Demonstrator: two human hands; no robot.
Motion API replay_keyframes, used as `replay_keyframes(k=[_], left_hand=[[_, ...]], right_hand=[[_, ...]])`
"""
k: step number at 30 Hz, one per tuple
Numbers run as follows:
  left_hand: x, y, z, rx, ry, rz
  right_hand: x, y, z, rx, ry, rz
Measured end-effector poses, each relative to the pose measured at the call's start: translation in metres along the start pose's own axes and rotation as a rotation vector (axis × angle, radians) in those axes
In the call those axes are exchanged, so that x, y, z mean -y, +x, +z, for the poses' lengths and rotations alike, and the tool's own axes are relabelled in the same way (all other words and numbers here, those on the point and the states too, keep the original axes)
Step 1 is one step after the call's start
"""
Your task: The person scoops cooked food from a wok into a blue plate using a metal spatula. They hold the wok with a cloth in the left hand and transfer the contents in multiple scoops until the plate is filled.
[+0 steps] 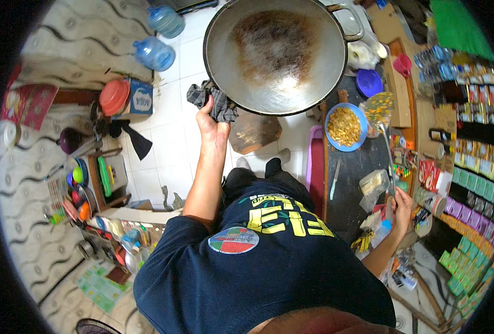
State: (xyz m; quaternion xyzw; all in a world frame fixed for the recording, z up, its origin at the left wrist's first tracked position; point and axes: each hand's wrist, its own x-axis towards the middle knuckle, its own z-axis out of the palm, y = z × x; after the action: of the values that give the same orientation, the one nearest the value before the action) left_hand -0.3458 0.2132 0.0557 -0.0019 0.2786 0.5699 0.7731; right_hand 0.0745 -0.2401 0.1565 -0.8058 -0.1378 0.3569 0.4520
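Note:
My left hand (213,123) grips the near-left handle of a large metal wok (272,54) through a checked cloth (218,102). The wok is lifted in front of me, its inside facing up with brown residue on the bottom; it holds no food. At the right, my right hand (400,206) is closed around the long handle of a metal spatula (386,142). Orange and green bits of food show on or behind the spatula's blade. A blue plate (328,137) of browned food pieces sits on the dark table between the wok and the spatula.
The dark table (345,167) at my right bears a knife (335,179), a purple bowl (369,82) and plastic bags. Packed shelves stand beyond it. A wooden board (255,131) lies below the wok. Blue water jugs (155,54) stand on the floor at the upper left.

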Motion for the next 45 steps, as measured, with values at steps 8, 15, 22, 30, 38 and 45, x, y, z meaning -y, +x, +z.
replay_keyframes(k=[8,15,22,30,38,45], left_hand=[[-0.125,-0.048,-0.077,-0.091,-0.041,0.234],[-0.248,-0.091,-0.14,-0.1,-0.111,0.401],[-0.343,-0.109,-0.188,-0.135,-0.184,0.616],[-0.469,-0.105,-0.219,-0.305,-0.297,0.926],[-0.57,-0.152,-0.248,-0.535,-0.508,1.213],[-0.589,-0.222,-0.281,-0.752,-0.618,1.43]], right_hand=[[0.132,-0.024,0.128,0.142,-0.302,-0.373],[0.216,-0.104,0.352,0.387,-0.832,-0.865],[0.264,-0.16,0.552,0.481,-1.189,-1.141],[0.298,-0.166,0.716,0.828,-1.087,-1.354],[0.369,-0.133,0.871,1.093,-0.882,-1.262],[0.383,-0.181,1.025,1.493,-0.866,-1.208]])
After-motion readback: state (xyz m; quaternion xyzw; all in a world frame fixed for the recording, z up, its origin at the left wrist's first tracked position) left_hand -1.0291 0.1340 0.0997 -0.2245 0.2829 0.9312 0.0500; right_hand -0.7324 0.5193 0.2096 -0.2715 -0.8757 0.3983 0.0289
